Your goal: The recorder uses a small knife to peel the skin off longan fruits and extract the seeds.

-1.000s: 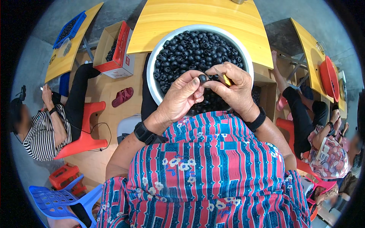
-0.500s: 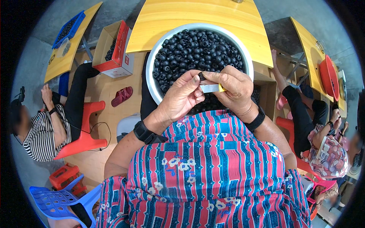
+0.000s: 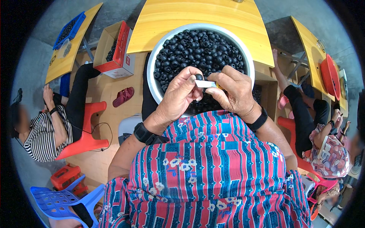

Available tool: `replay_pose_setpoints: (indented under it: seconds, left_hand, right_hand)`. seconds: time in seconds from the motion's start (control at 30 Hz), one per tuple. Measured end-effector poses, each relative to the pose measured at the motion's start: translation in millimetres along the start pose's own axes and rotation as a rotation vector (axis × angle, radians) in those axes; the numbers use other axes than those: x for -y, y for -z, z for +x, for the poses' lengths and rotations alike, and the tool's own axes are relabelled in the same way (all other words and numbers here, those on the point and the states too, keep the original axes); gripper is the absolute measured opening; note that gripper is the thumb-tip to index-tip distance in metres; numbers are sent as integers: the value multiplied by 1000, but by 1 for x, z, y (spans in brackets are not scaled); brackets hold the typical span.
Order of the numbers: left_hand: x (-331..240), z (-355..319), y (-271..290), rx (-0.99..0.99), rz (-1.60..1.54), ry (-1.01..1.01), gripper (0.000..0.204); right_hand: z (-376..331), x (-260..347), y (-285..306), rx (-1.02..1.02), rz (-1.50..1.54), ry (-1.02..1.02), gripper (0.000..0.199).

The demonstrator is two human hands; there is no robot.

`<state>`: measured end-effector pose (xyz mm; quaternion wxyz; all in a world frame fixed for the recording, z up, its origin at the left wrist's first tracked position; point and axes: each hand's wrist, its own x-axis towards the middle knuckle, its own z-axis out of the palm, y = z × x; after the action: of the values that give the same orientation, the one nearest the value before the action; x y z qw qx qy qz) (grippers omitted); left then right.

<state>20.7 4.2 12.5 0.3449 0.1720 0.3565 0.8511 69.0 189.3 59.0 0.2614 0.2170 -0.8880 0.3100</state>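
Note:
A round metal basin in front of me is heaped with small round black pieces, many showing a hole. Over its near side, my left hand pinches one black bead-like piece between thumb and fingertips. My right hand is closed on a small flat-bladed knife with a bit of yellow at its handle, most of which the fingers hide. The blade points left and lies right against the held piece and the left fingertips; whether it cuts in cannot be made out.
A yellow table stands beyond the basin. At left are a red and white carton of black pieces and a maroon slipper. People sit on red stools at both sides, by tables bearing a blue tray and a red basin.
My right thumb has come down off the held piece to below the blade. The blade has turned and shifted slightly up and left; the left hand keeps its pinch.

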Motion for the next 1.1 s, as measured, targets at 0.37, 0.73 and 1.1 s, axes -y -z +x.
replay_pose_setpoints:
  seconds: [0.37, 0.73, 1.1]
  left_hand:
    - [-2, -2, 0, 70, 13, 21, 32]
    - [-2, -3, 2, 89, 5, 30, 33]
    - [-1, -2, 4, 90, 10, 14, 32]
  right_hand:
    - [0, -1, -1, 38, -46, 5, 25]
    - [0, 0, 0, 65, -31, 12, 26]
    - [0, -1, -2, 67, -21, -16, 24]
